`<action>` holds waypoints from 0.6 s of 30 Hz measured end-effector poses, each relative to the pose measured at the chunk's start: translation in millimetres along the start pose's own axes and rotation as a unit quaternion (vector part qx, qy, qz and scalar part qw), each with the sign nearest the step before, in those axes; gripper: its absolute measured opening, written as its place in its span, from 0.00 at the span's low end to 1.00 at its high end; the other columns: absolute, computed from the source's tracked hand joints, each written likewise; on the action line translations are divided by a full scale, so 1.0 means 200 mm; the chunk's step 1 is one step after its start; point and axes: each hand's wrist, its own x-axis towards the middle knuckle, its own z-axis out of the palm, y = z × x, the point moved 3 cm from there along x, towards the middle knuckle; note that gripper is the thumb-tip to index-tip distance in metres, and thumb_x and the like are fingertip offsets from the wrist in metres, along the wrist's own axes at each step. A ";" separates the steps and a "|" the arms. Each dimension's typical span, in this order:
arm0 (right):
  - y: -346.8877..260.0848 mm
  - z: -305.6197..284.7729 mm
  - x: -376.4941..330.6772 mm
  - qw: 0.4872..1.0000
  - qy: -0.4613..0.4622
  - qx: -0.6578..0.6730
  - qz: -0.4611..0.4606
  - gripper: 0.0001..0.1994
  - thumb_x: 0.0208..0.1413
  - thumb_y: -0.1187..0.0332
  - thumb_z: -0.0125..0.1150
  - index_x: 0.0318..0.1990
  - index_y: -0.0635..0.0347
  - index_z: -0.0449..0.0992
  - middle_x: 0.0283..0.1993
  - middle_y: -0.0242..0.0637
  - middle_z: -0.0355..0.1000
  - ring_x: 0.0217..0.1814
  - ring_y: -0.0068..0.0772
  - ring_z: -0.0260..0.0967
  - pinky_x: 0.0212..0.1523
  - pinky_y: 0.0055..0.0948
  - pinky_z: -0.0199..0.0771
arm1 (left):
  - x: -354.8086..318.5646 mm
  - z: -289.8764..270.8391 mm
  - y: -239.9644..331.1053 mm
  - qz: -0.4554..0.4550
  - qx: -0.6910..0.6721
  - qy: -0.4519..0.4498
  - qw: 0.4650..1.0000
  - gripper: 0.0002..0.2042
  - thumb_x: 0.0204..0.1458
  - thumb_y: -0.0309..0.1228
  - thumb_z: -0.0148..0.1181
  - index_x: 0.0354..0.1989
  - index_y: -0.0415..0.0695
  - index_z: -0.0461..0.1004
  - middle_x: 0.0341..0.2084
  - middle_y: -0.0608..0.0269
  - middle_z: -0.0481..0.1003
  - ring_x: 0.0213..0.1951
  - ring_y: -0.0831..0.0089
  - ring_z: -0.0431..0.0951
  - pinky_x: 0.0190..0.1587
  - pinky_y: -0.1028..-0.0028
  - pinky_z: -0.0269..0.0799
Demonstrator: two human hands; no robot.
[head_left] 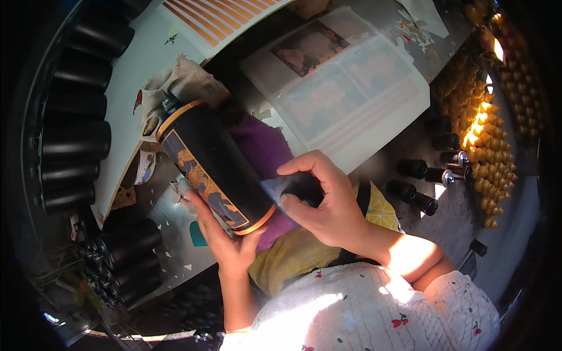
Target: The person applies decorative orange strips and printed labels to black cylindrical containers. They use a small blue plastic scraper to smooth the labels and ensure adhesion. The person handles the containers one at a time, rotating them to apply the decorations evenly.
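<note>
My left hand [225,243] supports a black cylindrical bottle [219,158] from below, near its base. The bottle lies tilted, its narrow neck toward the upper left. Gold bands ring both ends, and a grey-and-gold patterned panel [196,169] runs along its side. In my right hand [331,205], thumb and fingers close around a dark piece [304,188] with a bluish, thin-looking edge; its exact kind is not clear. That edge meets the bottle beside the lower gold band. Below the bottle lies a purple cloth [260,143].
Patterned decal sheets under translucent paper [374,105] lie at the upper right, and a striped orange sheet [213,20] at the top. A crumpled rag [187,82] sits beyond the bottle's neck. Black cylinders [76,137] line the left; small black pieces [411,169] and gold beaded parts [494,158] stand right.
</note>
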 end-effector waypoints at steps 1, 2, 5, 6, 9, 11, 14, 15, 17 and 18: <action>0.01 0.00 -0.01 1.000 0.002 -0.005 -0.005 0.16 0.49 0.77 0.62 0.47 0.64 0.73 0.44 0.40 0.74 0.49 0.36 0.73 0.53 0.30 0.70 | 0.05 0.00 0.05 0.032 0.078 -0.027 0.996 0.52 0.51 0.60 0.64 0.71 0.28 0.52 0.58 0.45 0.70 0.61 0.50 0.69 0.73 0.49 0.41; 0.02 -0.01 -0.01 1.000 0.010 0.006 0.006 0.16 0.49 0.77 0.62 0.47 0.64 0.73 0.44 0.40 0.74 0.49 0.36 0.73 0.52 0.30 0.70 | 0.09 0.00 0.10 0.064 0.156 -0.055 0.984 0.51 0.52 0.59 0.63 0.70 0.28 0.52 0.59 0.44 0.70 0.63 0.48 0.68 0.73 0.46 0.38; 0.02 -0.02 0.00 0.999 0.013 0.025 0.017 0.16 0.50 0.78 0.62 0.47 0.63 0.73 0.43 0.37 0.73 0.47 0.31 0.72 0.50 0.27 0.70 | 0.06 0.01 0.04 0.084 0.153 -0.057 0.983 0.48 0.52 0.57 0.64 0.69 0.29 0.55 0.61 0.43 0.69 0.65 0.43 0.65 0.72 0.38 0.29; 0.01 -0.02 0.00 1.000 0.010 0.017 0.012 0.16 0.50 0.79 0.62 0.48 0.64 0.73 0.42 0.35 0.73 0.45 0.25 0.70 0.47 0.24 0.70 | 0.02 0.01 -0.03 0.071 0.105 -0.049 0.991 0.49 0.51 0.58 0.65 0.69 0.29 0.57 0.59 0.42 0.71 0.64 0.44 0.67 0.72 0.37 0.28; 0.02 0.00 0.00 1.000 0.003 0.000 -0.017 0.16 0.50 0.80 0.62 0.48 0.64 0.73 0.41 0.33 0.72 0.42 0.20 0.69 0.45 0.22 0.70 | -0.06 0.00 -0.15 0.063 0.063 -0.030 0.996 0.52 0.50 0.61 0.63 0.70 0.29 0.53 0.65 0.39 0.64 0.68 0.44 0.61 0.72 0.39 0.24; 0.04 0.00 -0.03 1.000 0.008 -0.008 -0.012 0.16 0.50 0.79 0.62 0.48 0.63 0.73 0.42 0.35 0.73 0.44 0.26 0.71 0.47 0.25 0.70 | 0.01 0.05 0.01 0.080 0.132 0.030 0.988 0.51 0.53 0.63 0.58 0.71 0.29 0.51 0.68 0.39 0.58 0.71 0.45 0.57 0.72 0.40 0.22; 0.03 -0.02 -0.01 1.000 0.006 -0.004 -0.003 0.16 0.50 0.76 0.62 0.48 0.62 0.73 0.45 0.38 0.74 0.48 0.36 0.74 0.49 0.30 0.72 | 0.05 0.01 0.06 0.081 0.192 -0.033 0.978 0.51 0.54 0.63 0.55 0.71 0.29 0.50 0.70 0.38 0.55 0.72 0.46 0.55 0.71 0.39 0.18; 0.02 -0.02 -0.01 1.000 0.007 -0.004 -0.005 0.16 0.50 0.76 0.62 0.48 0.62 0.73 0.45 0.38 0.74 0.48 0.37 0.74 0.49 0.30 0.72 | 0.05 0.02 0.04 0.077 0.180 -0.054 0.979 0.51 0.54 0.63 0.55 0.71 0.29 0.50 0.70 0.38 0.55 0.72 0.46 0.55 0.71 0.39 0.17; 0.02 -0.02 -0.01 1.000 0.014 -0.002 -0.021 0.16 0.50 0.78 0.62 0.48 0.63 0.73 0.44 0.37 0.74 0.46 0.32 0.73 0.48 0.28 0.71 | -0.01 0.00 -0.05 0.053 0.122 -0.080 0.988 0.49 0.57 0.64 0.50 0.71 0.28 0.50 0.68 0.39 0.59 0.71 0.46 0.57 0.71 0.39 0.17; 0.04 -0.01 -0.01 0.999 0.018 -0.001 -0.033 0.16 0.49 0.79 0.62 0.48 0.63 0.73 0.43 0.36 0.73 0.45 0.27 0.71 0.47 0.25 0.70 | -0.01 -0.02 -0.08 0.033 0.110 -0.117 0.986 0.51 0.56 0.66 0.49 0.71 0.28 0.49 0.66 0.39 0.62 0.70 0.46 0.59 0.71 0.39 0.17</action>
